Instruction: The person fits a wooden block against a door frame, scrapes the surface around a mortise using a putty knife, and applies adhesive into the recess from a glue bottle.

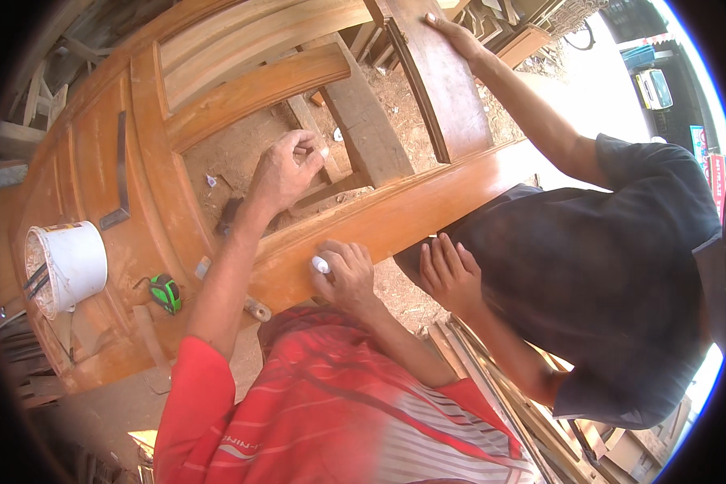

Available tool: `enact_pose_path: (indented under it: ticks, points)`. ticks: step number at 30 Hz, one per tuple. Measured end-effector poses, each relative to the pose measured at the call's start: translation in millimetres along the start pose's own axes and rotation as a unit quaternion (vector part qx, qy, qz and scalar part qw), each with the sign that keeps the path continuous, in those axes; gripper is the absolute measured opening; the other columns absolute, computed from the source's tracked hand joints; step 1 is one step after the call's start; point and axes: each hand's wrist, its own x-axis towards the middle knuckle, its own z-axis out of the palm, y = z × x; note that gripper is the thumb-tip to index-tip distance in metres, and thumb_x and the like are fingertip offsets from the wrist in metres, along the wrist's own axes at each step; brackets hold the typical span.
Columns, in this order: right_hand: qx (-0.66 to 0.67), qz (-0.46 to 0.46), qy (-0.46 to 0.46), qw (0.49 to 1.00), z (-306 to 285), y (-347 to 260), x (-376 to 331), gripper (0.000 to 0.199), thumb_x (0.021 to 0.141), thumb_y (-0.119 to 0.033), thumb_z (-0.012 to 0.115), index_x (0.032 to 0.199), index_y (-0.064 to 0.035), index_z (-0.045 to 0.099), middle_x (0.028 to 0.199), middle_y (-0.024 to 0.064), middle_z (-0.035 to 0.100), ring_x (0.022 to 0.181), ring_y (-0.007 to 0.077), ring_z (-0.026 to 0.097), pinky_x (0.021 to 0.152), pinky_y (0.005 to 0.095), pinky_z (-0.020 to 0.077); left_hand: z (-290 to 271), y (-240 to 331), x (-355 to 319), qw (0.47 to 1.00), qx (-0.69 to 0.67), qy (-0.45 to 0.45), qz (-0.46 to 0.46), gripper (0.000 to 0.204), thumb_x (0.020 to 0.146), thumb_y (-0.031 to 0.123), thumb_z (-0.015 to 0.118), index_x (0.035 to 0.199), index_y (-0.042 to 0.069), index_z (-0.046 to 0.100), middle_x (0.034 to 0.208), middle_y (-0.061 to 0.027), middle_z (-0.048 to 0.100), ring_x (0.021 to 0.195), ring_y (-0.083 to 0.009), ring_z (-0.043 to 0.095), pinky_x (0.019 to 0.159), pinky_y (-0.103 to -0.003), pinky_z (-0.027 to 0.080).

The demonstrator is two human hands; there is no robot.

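Observation:
My left hand (286, 171) is over the opening of a varnished orange-brown wooden door frame (452, 194). Its thumb and fingers are pinched together; what is between them, if anything, is too small to make out. Lower down, my right hand (348, 276) rests at the near rail of the frame. Its fingers are curled round a small white tube (320, 264), of which only the rounded end shows. At the frame's right end, a co-worker's hand (456, 36) holds a reddish-brown wooden board (452, 89) that lies across the rails.
A white bucket (77, 262) with tools inside, a green tape measure (164, 293) and a dark metal square (119, 181) lie on the door's left part. A co-worker in a dark shirt (621, 218) stands close at right. Timber pieces (492, 379) are stacked below.

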Motion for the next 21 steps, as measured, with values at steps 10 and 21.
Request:
enact_pose_path:
  ticks: [10,21]
  points:
    - [0.019,0.010,-0.018,1.000,-5,0,1,0.031,0.073,-0.016,0.079,0.100,-0.0055,0.067,0.113,0.0083,0.069,0.093,0.0272,0.066,0.086,0.0426,0.0490,-11,-8,-54,0.991,-0.036,-0.080,-0.103,0.053,0.097,0.030,0.074,0.129,-0.009,0.064,0.117,-0.0213,0.072,0.104,-0.0247,0.071,0.091,-0.036,0.058]
    - [0.019,0.027,-0.010,0.999,-5,-4,5,0.027,0.073,-0.013,0.077,0.097,-0.0069,0.068,0.109,0.0067,0.070,0.092,0.0263,0.066,0.086,0.0425,0.0487,-12,-12,-66,0.988,-0.055,-0.074,-0.124,0.055,0.097,0.031,0.075,0.132,-0.009,0.062,0.117,-0.0194,0.071,0.104,-0.0226,0.071,0.091,-0.035,0.058]
